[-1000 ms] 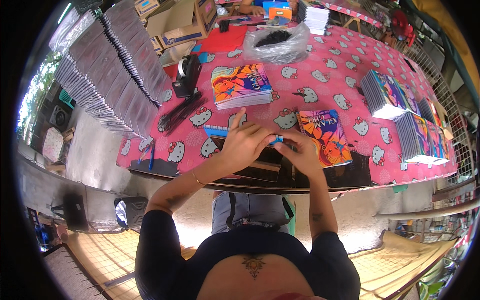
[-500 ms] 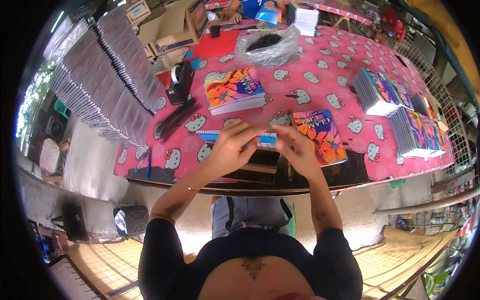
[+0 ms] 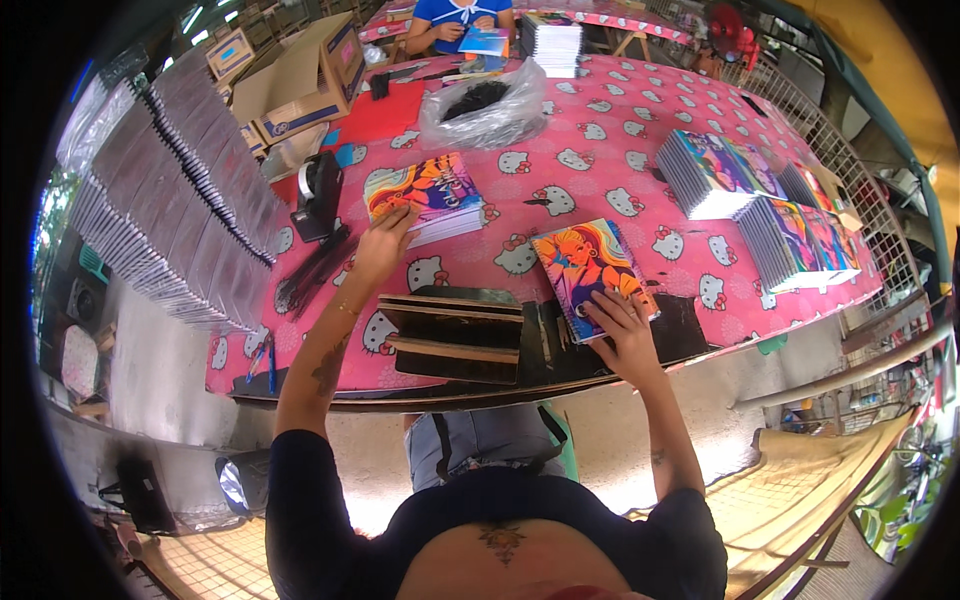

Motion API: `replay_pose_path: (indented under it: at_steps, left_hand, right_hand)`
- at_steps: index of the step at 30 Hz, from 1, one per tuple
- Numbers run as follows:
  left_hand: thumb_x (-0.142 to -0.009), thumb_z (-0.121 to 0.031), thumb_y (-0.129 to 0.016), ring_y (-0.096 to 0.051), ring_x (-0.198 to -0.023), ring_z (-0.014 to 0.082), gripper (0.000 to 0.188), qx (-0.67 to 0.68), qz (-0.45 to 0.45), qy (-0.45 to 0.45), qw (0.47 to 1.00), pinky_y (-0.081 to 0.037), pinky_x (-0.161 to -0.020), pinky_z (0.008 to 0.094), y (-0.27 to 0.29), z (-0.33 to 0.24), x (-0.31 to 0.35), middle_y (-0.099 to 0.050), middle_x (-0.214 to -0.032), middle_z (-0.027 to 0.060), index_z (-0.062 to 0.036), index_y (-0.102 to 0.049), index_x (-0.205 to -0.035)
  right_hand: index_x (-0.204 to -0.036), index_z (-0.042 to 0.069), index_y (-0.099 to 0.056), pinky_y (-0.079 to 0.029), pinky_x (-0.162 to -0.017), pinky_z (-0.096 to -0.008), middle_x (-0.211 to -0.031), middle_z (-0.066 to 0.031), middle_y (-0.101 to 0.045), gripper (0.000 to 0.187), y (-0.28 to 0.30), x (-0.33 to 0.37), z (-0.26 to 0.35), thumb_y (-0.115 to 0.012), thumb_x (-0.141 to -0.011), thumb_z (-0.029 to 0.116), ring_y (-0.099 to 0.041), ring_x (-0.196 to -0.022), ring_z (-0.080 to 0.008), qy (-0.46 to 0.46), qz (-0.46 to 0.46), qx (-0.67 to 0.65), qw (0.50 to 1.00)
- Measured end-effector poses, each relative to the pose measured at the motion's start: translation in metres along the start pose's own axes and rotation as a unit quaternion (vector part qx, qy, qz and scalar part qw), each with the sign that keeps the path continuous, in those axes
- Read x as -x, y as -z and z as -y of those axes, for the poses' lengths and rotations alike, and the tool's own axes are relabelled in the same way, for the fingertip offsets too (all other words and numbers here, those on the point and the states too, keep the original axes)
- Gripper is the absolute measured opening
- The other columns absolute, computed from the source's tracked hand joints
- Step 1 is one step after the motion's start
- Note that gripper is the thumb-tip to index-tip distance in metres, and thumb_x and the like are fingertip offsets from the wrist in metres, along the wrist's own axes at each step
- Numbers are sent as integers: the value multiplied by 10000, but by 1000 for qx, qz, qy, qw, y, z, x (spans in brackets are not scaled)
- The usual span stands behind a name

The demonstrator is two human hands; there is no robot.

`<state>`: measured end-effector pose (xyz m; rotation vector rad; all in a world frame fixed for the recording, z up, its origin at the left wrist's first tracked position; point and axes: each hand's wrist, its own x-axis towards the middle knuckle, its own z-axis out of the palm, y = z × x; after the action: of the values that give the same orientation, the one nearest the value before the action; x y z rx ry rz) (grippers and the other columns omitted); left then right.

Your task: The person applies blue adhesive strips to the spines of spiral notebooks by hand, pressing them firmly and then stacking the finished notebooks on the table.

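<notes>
Left hand has swung off the middle since half a second ago, up to the left notebook stack, while the right hand has gone the other way, onto the right notebook; that spot now shows its cover figure upright, where upside-down lettering showed before!

Far left, tall piles of spiral-bound books tower beside the pink, cat-patterned desk. Pens lie by the near edge, then a bundle of black coils, with the black tape dispenser just beyond.

Now the left hand: fingers close together over the stack's near-left corner, though whether they're pinching the top book, I can't tell. Behind it, a red sheet lies flat.

Centre, and the dark wooden stand sits near the front edge; far beyond it, a clear bag holds black coils, and a co-worker handles a blue booklet.

Across to the right hand: fingers spread over the lower part of the cover, on a notebook tilted beside the stand. Far right, colourful notebook piles stand well apart from both hands.
</notes>
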<state>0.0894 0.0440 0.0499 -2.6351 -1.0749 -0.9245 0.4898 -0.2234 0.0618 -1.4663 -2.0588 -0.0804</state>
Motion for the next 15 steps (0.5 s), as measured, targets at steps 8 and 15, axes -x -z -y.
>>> replay_pose_path:
  at_steps: [8, 15]
  left_hand:
    - [-938, -155, -648, -637, -877, 293, 279, -191, -54, 54, 979, -474, -810, 440, 64, -32, -23, -669, -1027, 93, -75, -682, -1203]
    - [-902, -118, -672, -571, -781, 244, 194, 94, -77, -103, 987, -363, -812, 379, 156, -150, -75, -601, -811, 71, -63, -709, -1084]
  right_hand:
    - [-1313, 113, -646, -321, -1122, -523, -1400, -87, -583, 672, -2, 3, 2, -816, -756, 448, -494, -1344, -324, -20, 15, 27, 999]
    - [-1391, -5, -487, -435, -1025, -353, -1322, -165, -604, 654, -14, -53, 55, -808, -834, 110, -571, -1220, -251, -116, -165, -405, 892]
